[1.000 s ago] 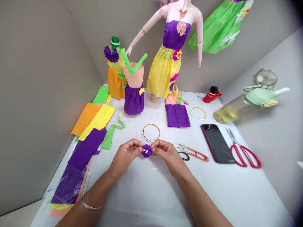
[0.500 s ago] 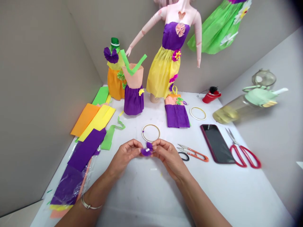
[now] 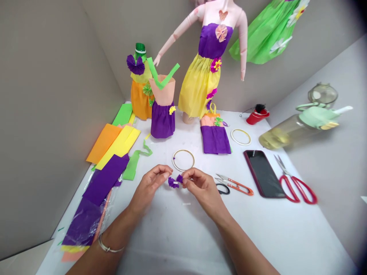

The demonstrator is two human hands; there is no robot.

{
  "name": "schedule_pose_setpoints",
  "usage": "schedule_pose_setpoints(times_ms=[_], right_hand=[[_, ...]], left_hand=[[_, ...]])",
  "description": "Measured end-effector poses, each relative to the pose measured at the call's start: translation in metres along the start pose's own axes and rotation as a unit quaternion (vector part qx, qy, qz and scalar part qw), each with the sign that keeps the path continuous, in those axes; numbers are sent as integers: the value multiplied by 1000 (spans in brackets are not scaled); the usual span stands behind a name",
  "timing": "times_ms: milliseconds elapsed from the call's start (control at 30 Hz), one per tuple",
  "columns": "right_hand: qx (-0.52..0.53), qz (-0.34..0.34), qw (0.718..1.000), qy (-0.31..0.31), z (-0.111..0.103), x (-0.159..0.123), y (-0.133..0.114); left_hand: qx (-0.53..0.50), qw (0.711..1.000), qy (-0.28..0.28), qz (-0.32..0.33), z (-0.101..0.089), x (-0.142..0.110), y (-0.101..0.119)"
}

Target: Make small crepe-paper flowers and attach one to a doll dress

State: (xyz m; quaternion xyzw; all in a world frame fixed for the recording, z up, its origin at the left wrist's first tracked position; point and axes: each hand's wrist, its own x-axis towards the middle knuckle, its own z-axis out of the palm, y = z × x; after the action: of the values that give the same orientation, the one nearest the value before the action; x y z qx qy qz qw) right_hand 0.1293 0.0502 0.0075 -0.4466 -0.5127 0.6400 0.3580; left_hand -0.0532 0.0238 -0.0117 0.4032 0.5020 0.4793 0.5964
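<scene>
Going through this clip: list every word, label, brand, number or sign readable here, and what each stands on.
None can be read. The phone shows a dark screen with no text, and the bottle of yellow liquid is too blurred to show any label.

This place is a small craft corner, but I cannot tell if it is inside a home or a workshop. A white table (image 3: pixel 183 233) stands between grey board walls (image 3: pixel 57 114). Sheets of coloured paper (image 3: pixel 106 179) lie on the left side, scissors (image 3: pixel 290 178) lie at lower right, and a doll (image 3: pixel 219 9) in a paper dress (image 3: pixel 199 88) stands at upper middle.
</scene>
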Motion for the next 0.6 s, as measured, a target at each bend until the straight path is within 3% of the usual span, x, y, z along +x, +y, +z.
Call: schedule_pose_setpoints(times_ms=[133,367,600], right_hand=[[0,7,1000,-2,0,0,0],[-3,12,999,-31,3,-1,-3],[-14,10,999,-49,2,0,1]], left_hand=[[30,999,19,34,-1,-1,4],[132,989,-43,42,2,-3,7],[168,985,-29,41,2,-1,4]])
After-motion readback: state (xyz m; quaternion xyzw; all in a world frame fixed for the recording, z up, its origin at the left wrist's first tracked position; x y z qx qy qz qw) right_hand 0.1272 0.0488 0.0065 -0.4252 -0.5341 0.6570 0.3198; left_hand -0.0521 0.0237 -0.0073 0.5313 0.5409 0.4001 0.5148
